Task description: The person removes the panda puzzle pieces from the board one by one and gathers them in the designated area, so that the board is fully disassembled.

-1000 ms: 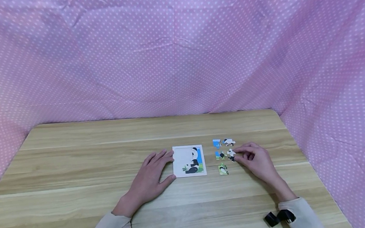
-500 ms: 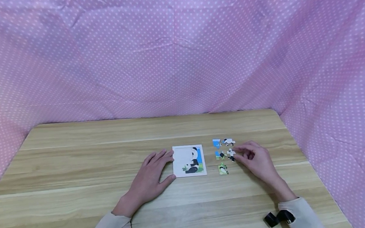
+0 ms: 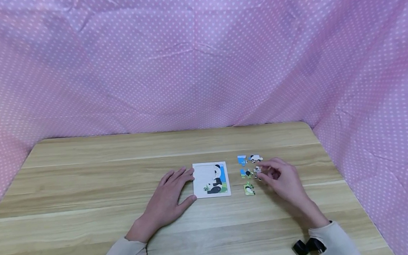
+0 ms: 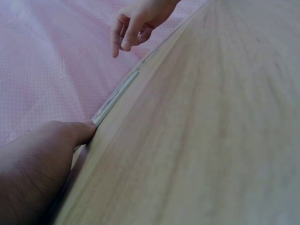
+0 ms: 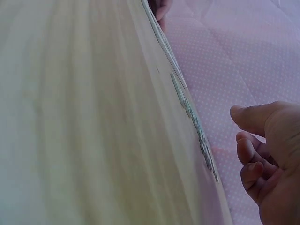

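My left hand (image 3: 169, 197) lies on the table at the left side of a jigsaw tray (image 3: 204, 176), fingers spread and touching its edge, thumb at the near corner. Panda pieces fill the tray's right side and lower middle; the rest shows white. To the right of the tray, my right hand (image 3: 286, 180) hovers over a black-and-white puzzle piece (image 3: 256, 171) and partly hides it. In the left wrist view the right hand (image 4: 140, 23) is raised above the tabletop, thumb and index finger apart with nothing between them, the other fingers curled.
Loose puzzle pieces lie close by: a blue one (image 3: 241, 160), a panda one (image 3: 255, 158), a blue-green one (image 3: 245, 173) and a green one (image 3: 249, 188). The wooden table (image 3: 213, 232) ends at a pink dotted cloth (image 3: 198, 63). Each cuff carries a black wrist device.
My right hand has shifted slightly left, its fingertips now covering more of the black-and-white piece. The left hand and the tray have stayed put.
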The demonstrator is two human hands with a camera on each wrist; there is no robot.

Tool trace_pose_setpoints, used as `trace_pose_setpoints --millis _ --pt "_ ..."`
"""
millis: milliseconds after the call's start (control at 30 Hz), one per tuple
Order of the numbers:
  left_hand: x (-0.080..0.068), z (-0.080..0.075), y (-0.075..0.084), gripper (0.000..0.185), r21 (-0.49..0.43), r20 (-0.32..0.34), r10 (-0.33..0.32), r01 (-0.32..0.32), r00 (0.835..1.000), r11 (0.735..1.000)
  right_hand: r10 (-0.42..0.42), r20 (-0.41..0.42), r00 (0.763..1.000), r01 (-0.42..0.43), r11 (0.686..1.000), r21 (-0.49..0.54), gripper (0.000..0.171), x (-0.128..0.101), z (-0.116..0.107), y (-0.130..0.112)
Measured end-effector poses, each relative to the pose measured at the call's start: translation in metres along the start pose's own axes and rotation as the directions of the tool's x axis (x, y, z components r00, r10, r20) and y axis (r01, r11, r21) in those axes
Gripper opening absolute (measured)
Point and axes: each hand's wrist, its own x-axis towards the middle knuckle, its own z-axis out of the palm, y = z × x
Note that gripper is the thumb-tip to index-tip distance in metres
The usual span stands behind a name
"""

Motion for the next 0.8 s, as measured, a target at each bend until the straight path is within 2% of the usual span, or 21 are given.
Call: trace_pose_setpoints --millis 367,800 --pt "0.001 0.001 -0.001 0.054 -0.015 -0.03 0.022 -0.023 0.999 1.0 -0.061 0.009 0.998 0.06 0.997 0.039 0.035 0.002 0.011 -0.025" --pt "-0.001 0.001 -0.001 0.054 -0.013 -0.026 0.015 -0.015 1.0 1.0 -0.07 0.056 0.996 0.066 0.995 0.078 0.033 0.009 0.029 -0.052"
